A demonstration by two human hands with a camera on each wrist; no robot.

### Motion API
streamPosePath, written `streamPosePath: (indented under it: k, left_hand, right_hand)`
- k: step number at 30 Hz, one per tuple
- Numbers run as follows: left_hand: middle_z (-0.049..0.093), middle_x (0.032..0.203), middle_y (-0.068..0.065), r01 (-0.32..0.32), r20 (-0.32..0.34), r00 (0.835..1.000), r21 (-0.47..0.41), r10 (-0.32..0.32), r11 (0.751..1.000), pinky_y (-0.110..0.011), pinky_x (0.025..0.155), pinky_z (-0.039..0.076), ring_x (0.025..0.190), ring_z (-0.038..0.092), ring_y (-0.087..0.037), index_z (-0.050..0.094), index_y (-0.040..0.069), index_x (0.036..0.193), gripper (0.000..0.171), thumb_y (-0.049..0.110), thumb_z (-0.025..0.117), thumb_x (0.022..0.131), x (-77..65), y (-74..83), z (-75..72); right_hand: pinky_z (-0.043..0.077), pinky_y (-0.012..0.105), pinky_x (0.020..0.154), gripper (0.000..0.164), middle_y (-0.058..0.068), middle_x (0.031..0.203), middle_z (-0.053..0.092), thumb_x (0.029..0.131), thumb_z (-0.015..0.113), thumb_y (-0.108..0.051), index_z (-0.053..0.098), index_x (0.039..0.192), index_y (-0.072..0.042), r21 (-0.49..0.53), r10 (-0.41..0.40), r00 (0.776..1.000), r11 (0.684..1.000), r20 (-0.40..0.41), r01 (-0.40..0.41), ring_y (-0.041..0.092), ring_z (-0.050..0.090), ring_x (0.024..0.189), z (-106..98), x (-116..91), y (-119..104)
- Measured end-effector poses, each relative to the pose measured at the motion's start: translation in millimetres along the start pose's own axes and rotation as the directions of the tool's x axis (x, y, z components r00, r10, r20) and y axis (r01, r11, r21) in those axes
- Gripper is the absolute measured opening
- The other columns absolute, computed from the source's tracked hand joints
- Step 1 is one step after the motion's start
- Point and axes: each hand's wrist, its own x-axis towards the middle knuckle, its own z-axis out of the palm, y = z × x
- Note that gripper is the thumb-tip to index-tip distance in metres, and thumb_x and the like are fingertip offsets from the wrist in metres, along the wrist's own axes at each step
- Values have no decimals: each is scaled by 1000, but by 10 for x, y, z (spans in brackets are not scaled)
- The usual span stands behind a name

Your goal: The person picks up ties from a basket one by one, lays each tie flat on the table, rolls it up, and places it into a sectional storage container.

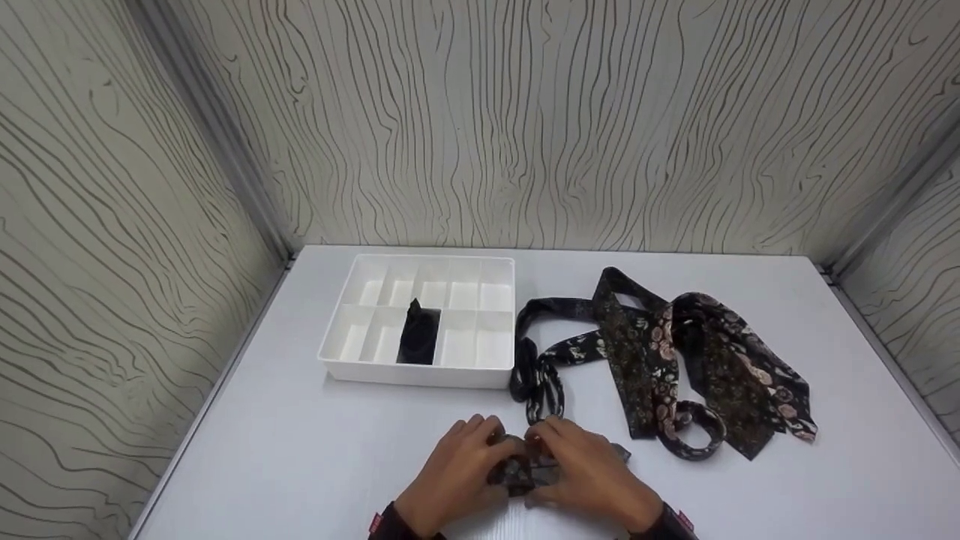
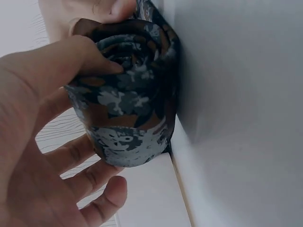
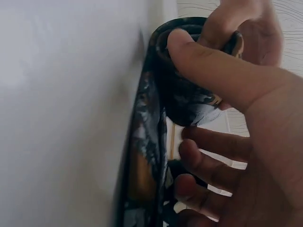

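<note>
A dark floral necktie (image 2: 128,104) lies partly rolled on the table near the front edge. My left hand (image 1: 466,472) holds the roll, its thumb pressed into the coiled end in the left wrist view. From the other side my right hand (image 1: 589,472) grips the same roll with its thumb on the coil's edge, the lower fingers spread apart. In the right wrist view a flat tail of the necktie (image 3: 147,127) runs from the roll along the table. Much of the roll is hidden by the hands in the head view.
Behind the hands stands a white compartment tray (image 1: 420,375); a black rolled item (image 1: 420,341) sits in one front compartment. To the right, several floral neckties (image 1: 634,367) lie in a loose tangle, some ends reaching the tray's right side. Patterned walls (image 1: 480,127) enclose the table.
</note>
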Motion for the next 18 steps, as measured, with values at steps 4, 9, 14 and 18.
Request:
streamPosePath:
  k: [4, 9, 14, 18]
  left_hand:
    - [61, 106, 6, 17, 29, 999, -16, -16, 1000, -23, 77, 44, 91, 52, -10, 75, 30, 118, 52, 26, 93, 70, -18, -24, -13]
    - [62, 108, 5, 54, 77, 996, -26, -52, 998, -24, 79, 45, 93, 53, -10, 75, 30, 121, 53, 27, 94, 72, -23, -32, -24]
    - [60, 106, 6, 49, 65, 997, -13, -48, 999, -23, 78, 44, 92, 51, -10, 76, 30, 118, 49, 28, 94, 73, -14, -19, -9]
    - [60, 106, 7, 30, 41, 999, -20, -29, 999, -23, 79, 44, 93, 51, -10, 72, 29, 123, 52, 31, 94, 75, -2, 0, 0]
  right_hand:
    - [56, 35, 73, 69, -6, 113, 67, 76, 92, -36, 62, 134, -17, -3, -2, 1000, 1000, -24, 2, 14, 67, 94, -7, -14, 27]
    - [58, 38, 74, 68, -3, 114, 71, 78, 89, -24, 59, 139, -15, 15, -10, 998, 1000, -59, 11, 18, 71, 93, -23, -4, 33]
    - [57, 34, 76, 66, -8, 115, 70, 81, 90, -46, 61, 134, -22, 60, -43, 999, 997, -27, 44, 14, 70, 96, -1, 0, 12]
    - [51, 28, 73, 59, -11, 107, 69, 81, 89, -52, 61, 125, -25, 113, -47, 999, 992, -17, 49, 8, 66, 91, 34, 23, -12]
